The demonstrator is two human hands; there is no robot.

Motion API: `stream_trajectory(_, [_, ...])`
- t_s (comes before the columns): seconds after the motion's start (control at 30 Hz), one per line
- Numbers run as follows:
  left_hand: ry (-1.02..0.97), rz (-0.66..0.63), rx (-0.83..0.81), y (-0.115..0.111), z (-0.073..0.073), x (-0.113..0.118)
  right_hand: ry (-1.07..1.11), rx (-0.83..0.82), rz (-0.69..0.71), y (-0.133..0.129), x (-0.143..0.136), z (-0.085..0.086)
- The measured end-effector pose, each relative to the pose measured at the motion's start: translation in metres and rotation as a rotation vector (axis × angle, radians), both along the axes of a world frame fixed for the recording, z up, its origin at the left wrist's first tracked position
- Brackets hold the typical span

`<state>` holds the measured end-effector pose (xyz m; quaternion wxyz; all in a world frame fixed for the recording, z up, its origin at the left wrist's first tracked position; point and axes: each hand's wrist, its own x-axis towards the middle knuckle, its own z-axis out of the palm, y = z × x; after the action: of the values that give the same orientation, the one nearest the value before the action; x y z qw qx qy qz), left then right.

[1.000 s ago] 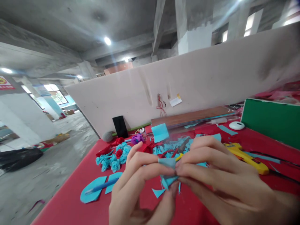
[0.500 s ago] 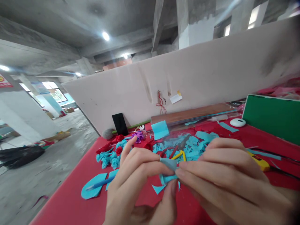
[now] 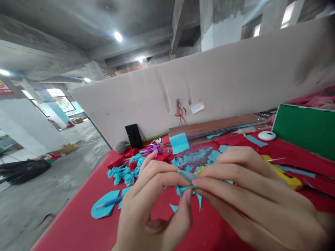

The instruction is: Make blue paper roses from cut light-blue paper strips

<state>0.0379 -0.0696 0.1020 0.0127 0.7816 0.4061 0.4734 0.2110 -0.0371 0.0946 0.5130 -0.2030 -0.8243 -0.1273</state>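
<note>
A small blue paper piece (image 3: 187, 175), partly rolled, is pinched between both hands above the red table (image 3: 86, 223). My left hand (image 3: 157, 202) holds it between thumb and fingers, one finger raised. The fingertips of my right hand (image 3: 243, 191) close on its right end and hide part of it. Blue paper roses (image 3: 128, 174) lie beyond my left hand, with a red one (image 3: 133, 165) among them. Left of my left hand, a blue pen (image 3: 111, 202) rests on a rounded blue paper cutout (image 3: 101, 211).
Blue paper scraps (image 3: 201, 157) and red-handled pliers (image 3: 204, 158) lie behind the hands. A yellow cutter (image 3: 290, 179) is at right, near a white mouse (image 3: 267, 135) and a green board (image 3: 306, 132). A black phone (image 3: 134, 136) leans on the white partition (image 3: 131, 101).
Both hands have moved slightly upward with the blue paper piece, which now shows less between the fingers. My right hand has shifted a little left, covering more of the yellow handle and scraps.
</note>
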Motion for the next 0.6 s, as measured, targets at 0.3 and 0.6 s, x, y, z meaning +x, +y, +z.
stream_trajectory(0.3, [0.208,0.067,0.189,0.0022,0.0006,-0.0019,0.137,-0.15,0.077,-0.0036,-0.0054,0.0021])
stream_trajectory(0.6, [0.275,0.047,0.186,0.005,0.006,-0.0011,0.099,-0.412,0.193,-0.0005,-0.0058,0.002])
